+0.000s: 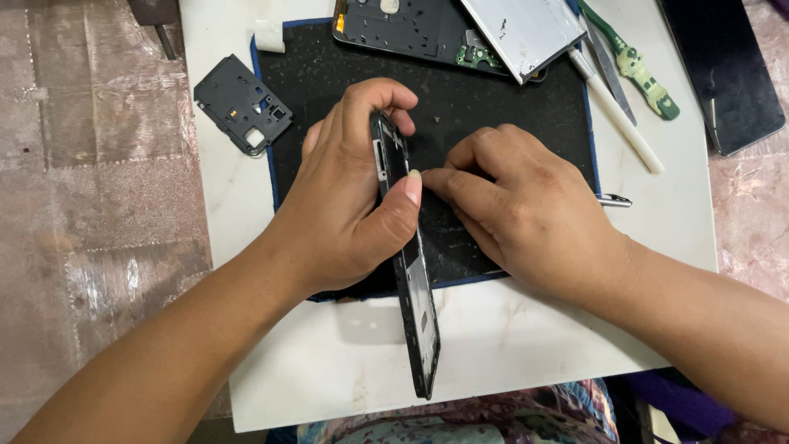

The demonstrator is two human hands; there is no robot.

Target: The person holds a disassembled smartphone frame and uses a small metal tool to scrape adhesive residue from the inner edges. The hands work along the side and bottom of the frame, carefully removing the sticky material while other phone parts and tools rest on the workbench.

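My left hand (349, 201) grips a black phone frame (415, 304) held on its edge, thumb on the near side and fingers curled over the top. My right hand (522, 210) is right beside it, its fingertips pinched together and pressed against the frame's side near my left thumb. A thin metal tool tip (615, 200) sticks out from behind my right hand; whether that hand holds it I cannot tell. Both hands are over a black work mat (485, 99) with a blue border, lying on a white table (509, 337).
A small black plastic cover (242, 104) lies at the mat's left. At the back rest an opened phone body (411, 29) and a grey battery (526, 29). A white stick (620, 115), green-handled tool (645, 70) and dark phone panel (723, 70) lie right.
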